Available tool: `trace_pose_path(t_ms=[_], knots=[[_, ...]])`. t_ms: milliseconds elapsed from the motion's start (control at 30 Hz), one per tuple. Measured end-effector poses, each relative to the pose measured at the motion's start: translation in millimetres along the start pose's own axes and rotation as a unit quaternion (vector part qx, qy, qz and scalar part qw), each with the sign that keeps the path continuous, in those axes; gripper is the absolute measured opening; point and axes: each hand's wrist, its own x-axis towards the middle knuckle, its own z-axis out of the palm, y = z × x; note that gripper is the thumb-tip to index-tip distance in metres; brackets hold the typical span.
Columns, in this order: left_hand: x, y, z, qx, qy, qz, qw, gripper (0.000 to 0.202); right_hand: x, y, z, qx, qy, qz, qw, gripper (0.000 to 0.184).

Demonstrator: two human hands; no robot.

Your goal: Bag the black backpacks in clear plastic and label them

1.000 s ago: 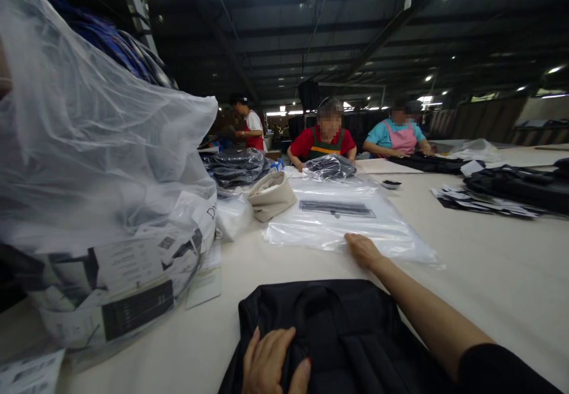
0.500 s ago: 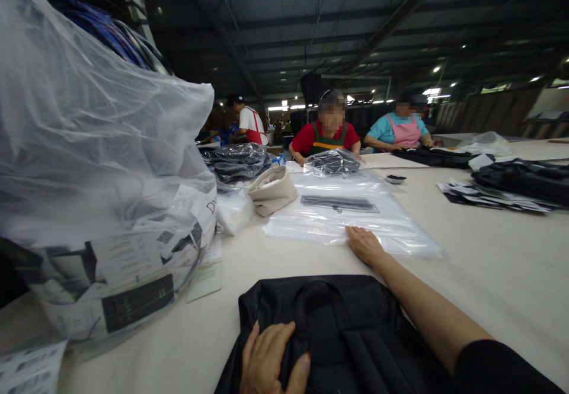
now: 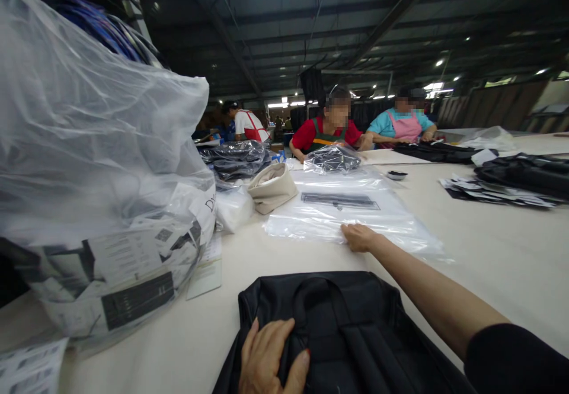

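Observation:
A black backpack point(image 3: 329, 329) with a carry loop lies on the table in front of me. My left hand point(image 3: 271, 355) rests on its left part, fingers stretched out and thumb apart. Beyond the backpack is a stack of clear plastic bags point(image 3: 306, 222) with a printed dark box. At the near edge of this stack, my right hand point(image 3: 358, 237) has its fingers closed on the edge of a plastic bag. How many layers are between the fingers I cannot tell.
A big clear sack point(image 3: 133, 175) of paper labels stands at left. A beige fabric band point(image 3: 272, 188) sits beside the plastic stack. Black items and papers point(image 3: 498, 192) lie at right. A person in red point(image 3: 306, 136) and one in blue point(image 3: 377, 122) work across the table.
My right hand has drawn slightly left and its fingers have closed at the plastic's edge. My left hand stays on the backpack. The person in red has raised a hand.

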Motion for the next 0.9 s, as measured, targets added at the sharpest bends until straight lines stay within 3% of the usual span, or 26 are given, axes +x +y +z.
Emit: trace_pose_path(t_ms=[100, 367, 633, 900], knots=[[0.1, 2.0, -0.5, -0.001, 0.002, 0.001, 1.000, 0.039, 3.8, -0.7, -2.1, 0.009, 0.014, 0.017, 1.000, 0.031], [2.9, 7.5, -5.8, -0.021, 0.000, -0.027, 0.999, 0.038, 13.8, 23.8, -21.9, 0.082, -0.030, 0.035, 0.996, 0.027], [3.1, 10.1, -8.8, -0.013, -0.025, -0.033, 0.999, 0.038, 16.1, 24.3, -14.8, 0.109, -0.005, 0.069, 0.992, 0.028], [6.2, 9.8, -9.6, -0.005, -0.024, -0.029, 0.999, 0.037, 17.0, 24.4, -10.6, 0.079, 0.011, 0.062, 0.995, 0.027]])
